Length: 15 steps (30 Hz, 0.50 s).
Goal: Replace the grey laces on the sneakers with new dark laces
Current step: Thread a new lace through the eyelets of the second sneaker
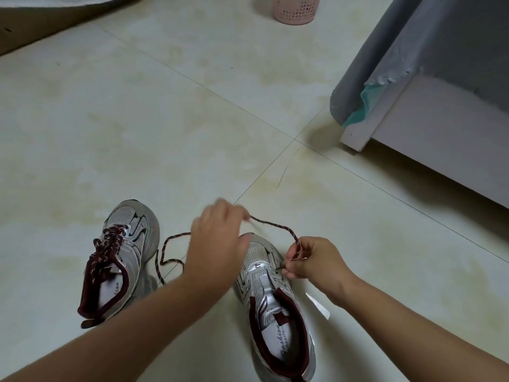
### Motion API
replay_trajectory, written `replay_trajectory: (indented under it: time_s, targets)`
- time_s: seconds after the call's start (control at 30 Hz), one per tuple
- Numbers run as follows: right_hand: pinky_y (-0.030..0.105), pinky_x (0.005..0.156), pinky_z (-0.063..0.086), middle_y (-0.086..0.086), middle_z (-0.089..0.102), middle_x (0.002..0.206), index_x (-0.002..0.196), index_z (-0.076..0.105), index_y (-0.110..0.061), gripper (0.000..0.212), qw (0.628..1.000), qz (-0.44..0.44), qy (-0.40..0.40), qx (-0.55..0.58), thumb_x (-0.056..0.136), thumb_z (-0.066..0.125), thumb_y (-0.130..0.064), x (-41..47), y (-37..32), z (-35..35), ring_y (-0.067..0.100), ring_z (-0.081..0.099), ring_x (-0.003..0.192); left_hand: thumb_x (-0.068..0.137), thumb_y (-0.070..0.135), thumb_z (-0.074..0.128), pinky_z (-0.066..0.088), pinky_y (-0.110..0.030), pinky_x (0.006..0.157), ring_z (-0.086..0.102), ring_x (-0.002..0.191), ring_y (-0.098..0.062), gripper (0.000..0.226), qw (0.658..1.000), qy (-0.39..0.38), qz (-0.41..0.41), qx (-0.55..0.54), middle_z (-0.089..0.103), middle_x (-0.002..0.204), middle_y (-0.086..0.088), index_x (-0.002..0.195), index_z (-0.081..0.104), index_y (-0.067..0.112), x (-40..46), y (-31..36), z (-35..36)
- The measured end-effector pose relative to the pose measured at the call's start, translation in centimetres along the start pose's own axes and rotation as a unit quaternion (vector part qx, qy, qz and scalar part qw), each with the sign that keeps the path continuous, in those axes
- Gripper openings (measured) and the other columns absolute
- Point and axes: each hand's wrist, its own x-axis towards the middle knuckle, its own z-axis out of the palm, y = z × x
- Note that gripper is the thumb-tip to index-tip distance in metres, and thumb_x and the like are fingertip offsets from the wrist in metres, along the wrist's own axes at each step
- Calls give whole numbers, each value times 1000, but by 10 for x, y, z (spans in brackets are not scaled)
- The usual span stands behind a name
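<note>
while the left hand [217,241] and right hand [311,261] pinch the dark speckled cord lace [278,224], the unlaced silver mesh sneaker [275,304] points toe away, beside the laced sneaker [121,257]

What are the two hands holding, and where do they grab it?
Both hold the dark lace: the left hand pinches it partway along, the right hand pinches its end by the sneaker.

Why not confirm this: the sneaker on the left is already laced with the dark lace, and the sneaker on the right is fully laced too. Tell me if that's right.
Not quite. The head view shows the right sneaker with bare eyelets; the right hand pinches the dark lace tip at one eyelet while the left hand holds it. The left sneaker is laced.
</note>
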Motion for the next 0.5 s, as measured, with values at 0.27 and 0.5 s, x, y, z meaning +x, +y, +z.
replay_trajectory:
  time_s: [0.27,0.5]
  targets:
    - [32,68,48,3,56,67,71,57,-9,15,973,-77,28,-217,79,54,3,11,10,14,17,50,65,90,30,52,41,-25,93,52,103,-10,23,974,-200,-91,-53,59,111,8,110,62,26,-37,11,48]
    - [19,57,36,-9,49,61,63,41,-27,35,945,-129,5,-302,81,53,0,10,10,21,7,44,58,86,24,59,41,-18,74,59,89,-11,14,967,-153,-174,-102,68,97,4,93,70,20,-31,14,59]
